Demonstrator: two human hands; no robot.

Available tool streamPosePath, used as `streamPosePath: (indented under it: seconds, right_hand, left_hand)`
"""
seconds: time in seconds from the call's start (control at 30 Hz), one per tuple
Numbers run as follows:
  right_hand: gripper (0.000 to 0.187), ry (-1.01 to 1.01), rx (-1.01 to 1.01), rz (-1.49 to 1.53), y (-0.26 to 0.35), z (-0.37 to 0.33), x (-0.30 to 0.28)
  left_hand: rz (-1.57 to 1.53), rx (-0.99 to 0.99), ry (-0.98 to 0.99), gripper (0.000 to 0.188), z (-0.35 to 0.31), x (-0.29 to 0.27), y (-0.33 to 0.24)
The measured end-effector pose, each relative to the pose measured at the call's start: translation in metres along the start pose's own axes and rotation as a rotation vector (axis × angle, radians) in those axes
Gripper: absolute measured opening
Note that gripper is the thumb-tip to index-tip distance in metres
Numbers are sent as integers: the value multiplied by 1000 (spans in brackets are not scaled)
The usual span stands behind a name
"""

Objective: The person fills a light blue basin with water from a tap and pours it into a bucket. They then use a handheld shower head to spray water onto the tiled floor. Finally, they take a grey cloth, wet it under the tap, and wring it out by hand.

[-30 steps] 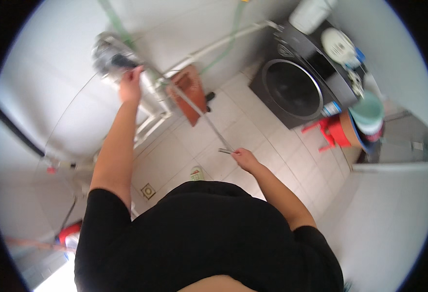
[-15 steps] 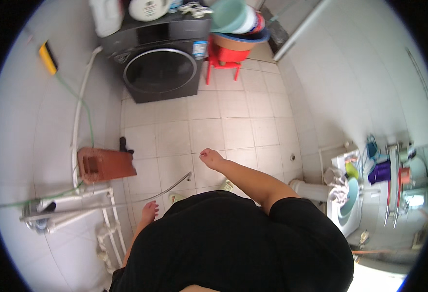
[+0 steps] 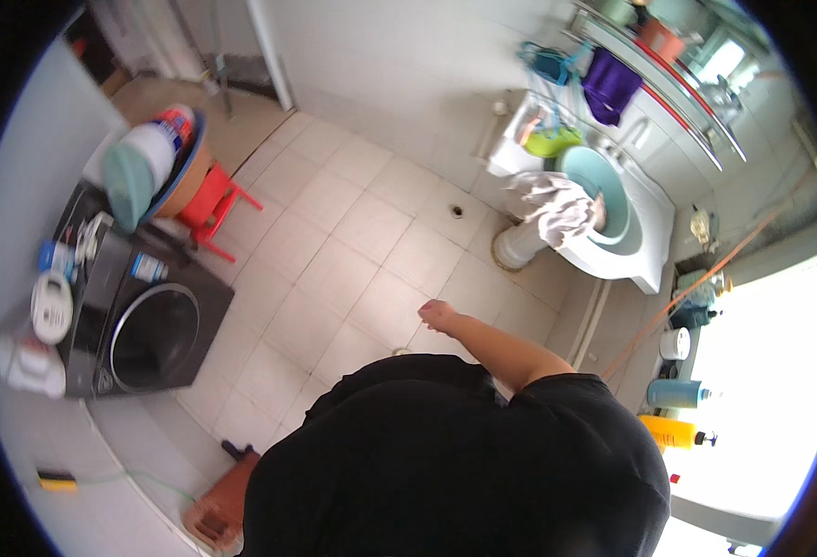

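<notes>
My right hand [image 3: 437, 316] hangs over the tiled floor in front of my body, its fingers curled in, with nothing visible in them. It touches nothing. My left hand is out of the picture. Up and to the right of the right hand stands a white pedestal sink [image 3: 652, 223]. In the sink sits a light teal basin [image 3: 618, 200], with a greyish-white cloth [image 3: 557, 209] hanging over its near-left rim. Beside the basin lies a bright green item [image 3: 552, 142].
A black front-loading washing machine [image 3: 195, 316] with bottles on top stands left. Beyond it a red stool [image 3: 211, 215] bears stacked basins [image 3: 128, 190]. A reddish-brown box-like object [image 3: 226, 501] lies lower left. Bottles, including a yellow pump bottle [image 3: 670, 432], line the window ledge at right.
I have turned to the right: the sink now shows nearer the centre and the washing machine has shifted left. My left hand has gone out of view; the right hand still hangs in front.
</notes>
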State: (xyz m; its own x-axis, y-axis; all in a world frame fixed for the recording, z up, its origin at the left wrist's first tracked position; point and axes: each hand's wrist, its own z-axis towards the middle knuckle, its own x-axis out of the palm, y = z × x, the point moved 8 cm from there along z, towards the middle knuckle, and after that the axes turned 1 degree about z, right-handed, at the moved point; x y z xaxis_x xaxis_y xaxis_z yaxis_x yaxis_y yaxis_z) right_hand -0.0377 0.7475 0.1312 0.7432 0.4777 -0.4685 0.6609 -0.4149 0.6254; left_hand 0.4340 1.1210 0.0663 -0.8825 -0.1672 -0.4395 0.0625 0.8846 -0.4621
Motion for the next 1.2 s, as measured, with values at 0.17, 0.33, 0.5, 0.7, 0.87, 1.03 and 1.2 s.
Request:
streamPosePath:
  seconds: [0.17, 0.33, 0.5, 0.7, 0.87, 1.03, 1.2]
  right_hand:
    - [27, -194, 161, 293, -74, 7, -142]
    - [25, -520, 197, 707, -95, -37, -234]
    - [23, -962, 149, 403, -85, -69, -309]
    - [41, -1486, 298, -116, -45, -103, -405]
    - [47, -1117, 451, 48, -68, -48, -424]
    - [33, -1257, 142, 187, -5, -56, -443]
    - [32, -732, -294, 470, 46, -37, -458]
  left_hand:
    - [69, 174, 93, 32, 25, 62, -170]
    - [141, 393, 279, 36, 31, 132, -341]
    - [251, 394, 413, 38, 53, 178, -410]
    - [403, 299, 541, 36, 146, 228, -422]
    - [421, 208, 599, 32, 135, 291, -531]
    - [534, 545, 783, 33, 38, 390, -682]
    - [517, 917, 1140, 45, -116, 504, -751]
